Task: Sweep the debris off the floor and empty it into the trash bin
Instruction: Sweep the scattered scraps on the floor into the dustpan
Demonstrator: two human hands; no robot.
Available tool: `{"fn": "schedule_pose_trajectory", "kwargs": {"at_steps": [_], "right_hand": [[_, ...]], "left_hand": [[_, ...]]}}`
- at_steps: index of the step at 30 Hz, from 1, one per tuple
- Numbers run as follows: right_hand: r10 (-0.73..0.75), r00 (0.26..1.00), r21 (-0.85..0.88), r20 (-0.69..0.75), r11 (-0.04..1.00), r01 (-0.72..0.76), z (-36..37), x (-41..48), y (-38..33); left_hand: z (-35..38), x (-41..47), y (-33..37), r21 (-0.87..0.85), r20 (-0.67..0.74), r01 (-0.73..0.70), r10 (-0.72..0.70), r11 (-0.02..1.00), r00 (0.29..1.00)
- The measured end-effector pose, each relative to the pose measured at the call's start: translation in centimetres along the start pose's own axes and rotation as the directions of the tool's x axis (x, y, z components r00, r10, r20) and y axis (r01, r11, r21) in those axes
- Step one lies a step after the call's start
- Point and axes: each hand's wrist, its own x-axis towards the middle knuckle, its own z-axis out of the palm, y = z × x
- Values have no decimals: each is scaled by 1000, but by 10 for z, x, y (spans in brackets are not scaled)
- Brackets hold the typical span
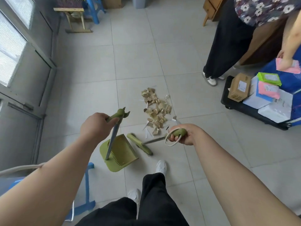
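Observation:
A heap of tan cardboard scraps and white paper strips, the debris (pixel 156 110), lies on the tiled floor in the middle. My left hand (pixel 96 124) grips the green top of the dustpan handle; the green dustpan (pixel 120 152) rests on the floor below it, its mouth toward the debris. My right hand (pixel 180 136) grips the green broom handle with a white hanging loop. The green broom head (pixel 139 143) sits on the floor between the dustpan and the debris. A grey trash bin (pixel 139 2) stands at the far wall, mostly cut off.
Another person (pixel 231 38) in dark trousers stands at the right beside a black cart (pixel 244 105) loaded with boxes and packets. A wooden stool (pixel 75 18) and blue stools stand at the back left. A blue stool leg (pixel 88 185) is beside my left leg. Glass doors line the left.

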Motion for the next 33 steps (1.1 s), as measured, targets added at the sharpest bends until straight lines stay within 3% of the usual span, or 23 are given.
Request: {"fn": "schedule_pose_trajectory", "kwargs": {"at_steps": [12,20,26,33], "right_hand": [[-166,976,-13,-142,986,166,-98,20,-106],[-198,974,199,-109,956,217,-185,-30,-164],[-214,956,356,-202,893,275,-190,-41,-174],[-227,917,442,-329,820,362,-167,6,-179]], "left_hand": [[12,63,84,-12,-22,85,-85,996,996],[18,96,141,-29,-47,89,-90,996,995],[22,111,170,-37,-56,38,-40,999,998],[15,139,176,-50,-51,4,-6,999,999]]}}
